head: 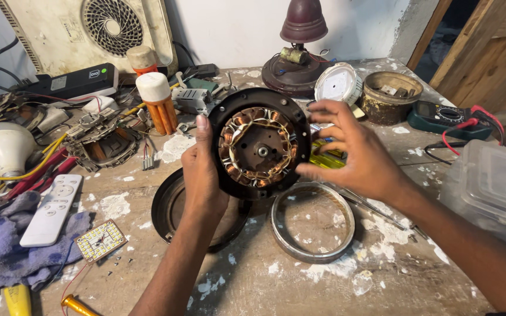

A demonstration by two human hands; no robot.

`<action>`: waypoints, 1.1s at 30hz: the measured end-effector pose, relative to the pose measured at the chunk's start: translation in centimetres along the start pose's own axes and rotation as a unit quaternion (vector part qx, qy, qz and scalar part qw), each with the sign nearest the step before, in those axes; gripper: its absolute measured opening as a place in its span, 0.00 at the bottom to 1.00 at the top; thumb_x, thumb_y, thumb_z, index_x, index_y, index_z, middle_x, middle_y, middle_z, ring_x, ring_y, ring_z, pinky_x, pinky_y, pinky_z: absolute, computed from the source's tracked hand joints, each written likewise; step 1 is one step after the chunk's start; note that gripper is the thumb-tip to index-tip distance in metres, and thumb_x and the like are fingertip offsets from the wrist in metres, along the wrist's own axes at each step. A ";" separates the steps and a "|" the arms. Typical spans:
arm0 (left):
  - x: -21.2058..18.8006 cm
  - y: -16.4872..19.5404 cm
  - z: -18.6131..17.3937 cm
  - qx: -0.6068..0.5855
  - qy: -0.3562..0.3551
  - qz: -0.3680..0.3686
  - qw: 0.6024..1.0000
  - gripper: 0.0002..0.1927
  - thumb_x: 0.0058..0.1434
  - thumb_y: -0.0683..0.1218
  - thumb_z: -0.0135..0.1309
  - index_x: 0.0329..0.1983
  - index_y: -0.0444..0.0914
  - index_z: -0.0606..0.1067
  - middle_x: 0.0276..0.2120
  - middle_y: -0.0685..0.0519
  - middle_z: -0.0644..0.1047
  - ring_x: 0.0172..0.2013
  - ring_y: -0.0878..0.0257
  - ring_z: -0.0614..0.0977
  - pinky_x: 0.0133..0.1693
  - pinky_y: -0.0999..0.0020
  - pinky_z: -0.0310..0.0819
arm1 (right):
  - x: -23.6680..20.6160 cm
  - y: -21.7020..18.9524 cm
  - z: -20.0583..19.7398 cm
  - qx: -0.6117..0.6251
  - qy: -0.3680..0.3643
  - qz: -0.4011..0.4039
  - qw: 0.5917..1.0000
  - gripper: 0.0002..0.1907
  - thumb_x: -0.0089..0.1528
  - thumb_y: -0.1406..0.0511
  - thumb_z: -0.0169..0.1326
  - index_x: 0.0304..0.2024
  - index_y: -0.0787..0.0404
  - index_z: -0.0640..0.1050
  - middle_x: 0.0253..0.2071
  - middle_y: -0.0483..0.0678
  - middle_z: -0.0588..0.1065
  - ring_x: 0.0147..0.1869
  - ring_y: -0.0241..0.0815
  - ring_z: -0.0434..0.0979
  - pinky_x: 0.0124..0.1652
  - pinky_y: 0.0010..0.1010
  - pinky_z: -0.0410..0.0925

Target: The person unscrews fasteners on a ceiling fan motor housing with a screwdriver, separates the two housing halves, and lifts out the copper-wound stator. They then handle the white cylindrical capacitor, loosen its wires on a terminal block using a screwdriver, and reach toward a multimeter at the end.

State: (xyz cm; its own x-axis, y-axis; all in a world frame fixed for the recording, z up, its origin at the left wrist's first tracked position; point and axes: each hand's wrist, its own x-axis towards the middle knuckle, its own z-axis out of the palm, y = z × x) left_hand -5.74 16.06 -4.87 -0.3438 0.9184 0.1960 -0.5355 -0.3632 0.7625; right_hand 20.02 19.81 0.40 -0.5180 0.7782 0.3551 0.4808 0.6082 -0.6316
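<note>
left hand (201, 175) on upright motor stator (259, 143)

Soft, even daylight fills the scene, bright on the white wall (247, 29) and dimmer toward the doorway at top right. Shadows under the hands fall short and soft on the workbench (323, 281). The right hand (355, 149) shows slight motion blur, and wide-angle distortion bends the frame's edges.
</note>
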 end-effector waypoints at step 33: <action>4.3 2.9 -10.0 0.770 -0.074 0.120 0.622 0.43 0.50 0.63 0.68 0.64 0.37 0.72 0.51 0.29 0.75 0.53 0.34 0.76 0.52 0.45 0.69 | 3.5 2.8 8.8 0.377 0.105 -0.021 0.920 0.34 0.59 0.73 0.63 0.67 0.66 0.67 0.58 0.48 0.76 0.59 0.35 0.75 0.60 0.30 0.71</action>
State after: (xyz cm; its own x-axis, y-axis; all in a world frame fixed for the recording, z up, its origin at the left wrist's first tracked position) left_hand -16.50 17.38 -7.97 -0.1358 0.9121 0.3867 0.9308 -0.0162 0.3651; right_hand 13.27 22.87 -6.19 -0.3378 0.8182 0.4651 -0.2056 0.4181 -0.8848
